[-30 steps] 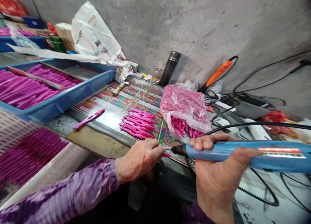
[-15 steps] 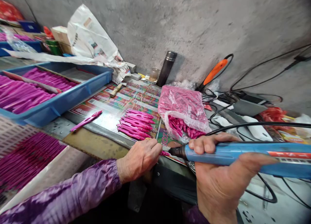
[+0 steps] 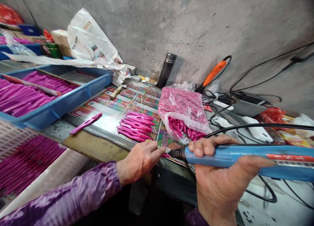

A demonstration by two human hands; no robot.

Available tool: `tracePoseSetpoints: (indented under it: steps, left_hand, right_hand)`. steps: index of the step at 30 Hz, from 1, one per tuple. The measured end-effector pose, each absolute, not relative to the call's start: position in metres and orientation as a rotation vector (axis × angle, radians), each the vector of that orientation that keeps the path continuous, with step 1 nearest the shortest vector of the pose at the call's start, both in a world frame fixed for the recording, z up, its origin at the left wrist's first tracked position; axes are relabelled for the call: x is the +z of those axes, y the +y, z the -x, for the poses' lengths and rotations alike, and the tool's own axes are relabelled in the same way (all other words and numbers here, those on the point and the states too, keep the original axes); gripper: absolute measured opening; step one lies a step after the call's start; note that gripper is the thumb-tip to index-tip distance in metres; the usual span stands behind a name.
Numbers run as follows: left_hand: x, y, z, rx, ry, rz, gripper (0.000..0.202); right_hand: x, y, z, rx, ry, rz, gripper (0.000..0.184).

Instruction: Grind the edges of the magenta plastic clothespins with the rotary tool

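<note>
My right hand [image 3: 216, 177] is wrapped round a blue electric screwdriver [image 3: 233, 157], held level with its black nose pointing left. Closed beside that nose, my left hand [image 3: 142, 160] grips a slim pink piece [image 3: 166, 155], mostly hidden by the fingers. The screwdriver's tip meets the piece or lies very close to it; the exact contact is hidden. Just beyond my left hand, a row of similar pink pieces [image 3: 136, 125] with oval openings lies on the printed sheet [image 3: 108, 113]. One longer pink piece [image 3: 86, 123] rests apart, farther left.
An opened plastic bag [image 3: 183, 103] of pink parts lies behind the screwdriver. On the left are a blue tray [image 3: 80, 94] and a white crate [image 3: 71, 168] with pink pieces. A small hammer [image 3: 116, 92], a dark flask [image 3: 166, 70] and black cables [image 3: 217, 105] are farther back.
Both hands and the screwdriver keep nearly the same pose. The whole view has shifted slightly; the screwdriver's nose appears a little farther left.
</note>
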State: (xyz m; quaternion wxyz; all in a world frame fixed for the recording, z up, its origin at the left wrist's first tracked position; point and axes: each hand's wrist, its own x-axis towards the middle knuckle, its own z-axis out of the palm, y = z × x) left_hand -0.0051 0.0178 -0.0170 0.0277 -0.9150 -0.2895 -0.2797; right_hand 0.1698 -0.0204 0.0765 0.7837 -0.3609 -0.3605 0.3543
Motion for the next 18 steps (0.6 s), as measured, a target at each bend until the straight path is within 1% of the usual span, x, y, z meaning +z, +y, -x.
tracePoseSetpoints:
  steps: [3,7,13,18]
  left_hand:
    - [-0.0154,0.0182,0.0045,-0.845,-0.905,2.852,0.022]
    - [-0.0138,0.0188,0.0038,-0.878,-0.89,2.851,0.023]
    - [-0.0158,0.0199,0.0056,-0.826,-0.882,2.898,0.02]
    - [-0.0151,0.0199,0.0063,-0.849,-0.848,2.867,0.025]
  right_hand:
    - [0.0754,-0.0207,-0.17,0.763,-0.748,0.78,0.07]
    - [0.0749,-0.0224,-0.1702,0.768,-0.721,0.781,0.07]
    - [0.0738,-0.0231,-0.1744,0.729,-0.757,0.794,0.07]
    - [0.0715,-0.0256,-0.1789,0.717,-0.78,0.805,0.068]
